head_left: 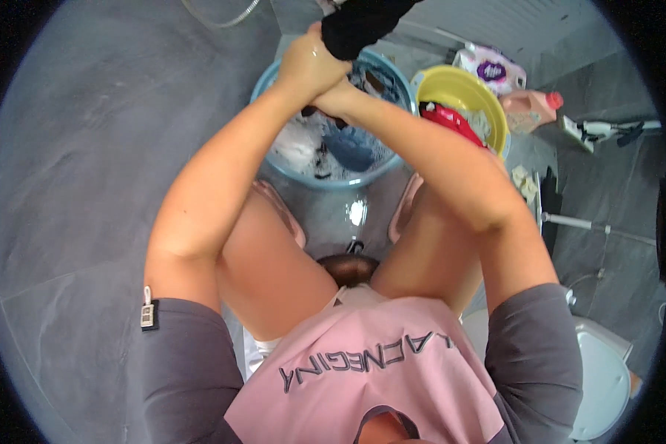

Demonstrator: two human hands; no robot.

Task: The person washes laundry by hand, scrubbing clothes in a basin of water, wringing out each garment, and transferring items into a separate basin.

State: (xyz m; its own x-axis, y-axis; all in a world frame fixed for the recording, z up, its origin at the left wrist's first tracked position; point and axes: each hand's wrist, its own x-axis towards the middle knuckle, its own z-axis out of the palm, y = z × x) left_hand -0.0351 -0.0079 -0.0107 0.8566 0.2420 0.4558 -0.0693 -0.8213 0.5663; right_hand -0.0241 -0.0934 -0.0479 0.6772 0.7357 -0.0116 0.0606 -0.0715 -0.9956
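Black cloth: gripped over the far side of the blue basin, its far end cut off by the upper edge of the view.
Left grip: the left hand is closed around the black cloth.
Right grip: the right hand presses against the left and looks clenched on the same cloth; dark fabric shows below it.
Suds: cloudy, foamy water fills the blue basin, with a blue cloth lying in it.
Yellow basin: just beside the blue one, holding a red garment and a pale cloth.
Progress: the wash seems partway; the black cloth is apparently being wrung and not yet set down, and the soaking pieces look left to do.
Unclear: whether the yellow basin's pieces are washed or waiting.
Hidden: most right fingers, and the basin's middle under the hands.
Hard to read: the white patch, foam or fabric.
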